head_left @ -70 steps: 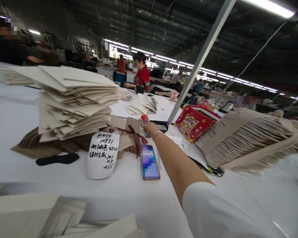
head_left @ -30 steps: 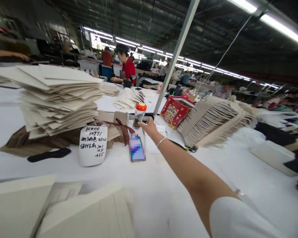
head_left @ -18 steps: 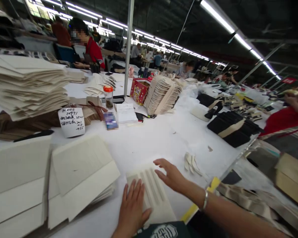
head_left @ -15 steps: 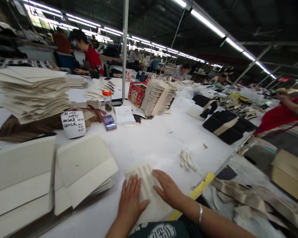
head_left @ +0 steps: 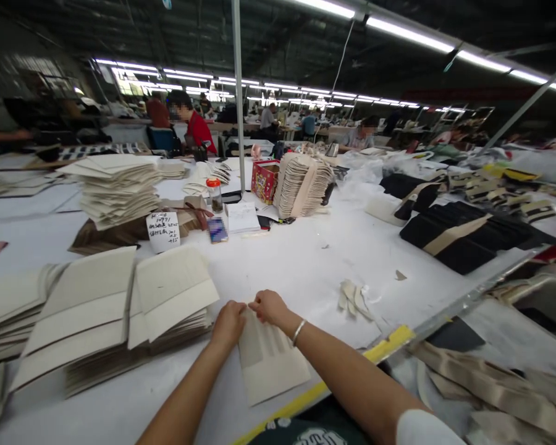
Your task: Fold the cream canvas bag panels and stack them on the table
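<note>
A cream fabric panel point(head_left: 272, 369) with faint stripes lies on the white table just in front of me. At its far left corner my left hand point(head_left: 230, 322) is closed in a pinch on the edge. My right hand point(head_left: 269, 308), with a silver bangle on the wrist, pinches the same far edge close beside it. The fingertips of both hands nearly meet, and the bit of cloth between them is mostly hidden. Left of my hands sits a stack of folded cream panels point(head_left: 176, 290), with another such stack point(head_left: 86, 293) beside it.
Cream scraps point(head_left: 353, 299) lie to the right. Farther back stand a tied bundle of panels point(head_left: 301, 185), a red box point(head_left: 264, 180), an orange-lidded jar point(head_left: 214, 194) and a handwritten tag point(head_left: 163, 232). Black tied pieces point(head_left: 467, 235) lie right. Yellow tape point(head_left: 389, 344) marks the near edge.
Both hands have gone from lying flat on the panel to pinching its far edge. My view has turned somewhat to the left.
</note>
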{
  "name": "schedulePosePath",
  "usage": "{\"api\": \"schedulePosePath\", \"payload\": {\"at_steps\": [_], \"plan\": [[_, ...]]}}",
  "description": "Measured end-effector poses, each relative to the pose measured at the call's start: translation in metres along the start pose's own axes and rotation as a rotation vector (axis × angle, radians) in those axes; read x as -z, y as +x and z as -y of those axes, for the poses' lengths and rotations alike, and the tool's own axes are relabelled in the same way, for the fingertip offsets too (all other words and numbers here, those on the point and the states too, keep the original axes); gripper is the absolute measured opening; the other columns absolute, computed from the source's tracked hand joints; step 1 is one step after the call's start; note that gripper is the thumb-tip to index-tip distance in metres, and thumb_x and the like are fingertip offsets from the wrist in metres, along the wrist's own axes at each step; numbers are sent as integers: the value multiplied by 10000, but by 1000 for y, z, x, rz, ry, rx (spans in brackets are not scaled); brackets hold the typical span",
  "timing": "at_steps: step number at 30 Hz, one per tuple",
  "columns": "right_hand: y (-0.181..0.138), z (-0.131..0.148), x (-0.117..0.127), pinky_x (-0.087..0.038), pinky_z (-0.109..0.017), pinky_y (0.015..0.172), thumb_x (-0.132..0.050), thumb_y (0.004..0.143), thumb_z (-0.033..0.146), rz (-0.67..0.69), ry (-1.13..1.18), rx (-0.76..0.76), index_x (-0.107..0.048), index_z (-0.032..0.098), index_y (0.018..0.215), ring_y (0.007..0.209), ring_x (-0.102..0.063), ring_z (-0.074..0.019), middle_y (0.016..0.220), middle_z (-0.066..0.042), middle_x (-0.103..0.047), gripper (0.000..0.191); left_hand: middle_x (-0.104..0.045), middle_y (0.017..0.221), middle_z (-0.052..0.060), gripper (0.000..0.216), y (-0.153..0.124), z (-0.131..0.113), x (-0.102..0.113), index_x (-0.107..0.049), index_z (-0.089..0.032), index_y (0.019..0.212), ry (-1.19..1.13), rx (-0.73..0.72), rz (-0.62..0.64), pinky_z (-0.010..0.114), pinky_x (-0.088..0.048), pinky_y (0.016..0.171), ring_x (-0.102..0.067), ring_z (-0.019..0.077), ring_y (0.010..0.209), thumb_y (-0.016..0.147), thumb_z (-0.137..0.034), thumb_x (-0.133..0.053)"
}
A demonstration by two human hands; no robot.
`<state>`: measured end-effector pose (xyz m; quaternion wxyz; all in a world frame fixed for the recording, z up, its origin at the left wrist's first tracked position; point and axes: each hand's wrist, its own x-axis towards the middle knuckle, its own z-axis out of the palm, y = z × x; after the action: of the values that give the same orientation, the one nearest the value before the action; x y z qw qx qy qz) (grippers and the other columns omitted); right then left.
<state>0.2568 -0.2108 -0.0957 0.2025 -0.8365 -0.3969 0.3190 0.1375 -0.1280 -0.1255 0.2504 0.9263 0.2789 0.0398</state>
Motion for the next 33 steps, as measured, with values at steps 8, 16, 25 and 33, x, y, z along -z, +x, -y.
{"api": "schedulePosePath", "payload": {"at_steps": [8,16,25,33], "plan": [[42,-15,-13,-428,-213,369,-480,680,196,270,135,-123,-522,143,483,332,-484,-108,462,-35,-578,208,-593,768,29,194,31,-10,9,-600,-151,770,64,177,157,208,-386,631,-540,144,728,601,-88,-530],[47,-13,-9,-450,-230,376,-503,661,133,334,212,-189,-531,136,497,333,-510,-137,369,-20,-531,167,-581,632,-3,155,49,-13,9,-583,-160,694,95,253,296,204,-347,502,-522,139,601,544,-123,-573],[46,-18,-15,-449,-230,360,-520,685,151,334,259,-209,-532,122,514,305,-507,-137,317,-8,-503,174,-553,675,-22,132,37,-21,14,-555,-164,720,73,205,286,189,-342,528,-504,103,631,608,-95,-542],[48,-16,-20,-448,-208,377,-531,689,145,304,217,-219,-565,103,548,315,-512,-132,291,-12,-484,151,-495,537,-55,64,47,-18,9,-538,-116,749,25,286,416,214,-390,479,-458,71,450,723,-172,-555]]}}
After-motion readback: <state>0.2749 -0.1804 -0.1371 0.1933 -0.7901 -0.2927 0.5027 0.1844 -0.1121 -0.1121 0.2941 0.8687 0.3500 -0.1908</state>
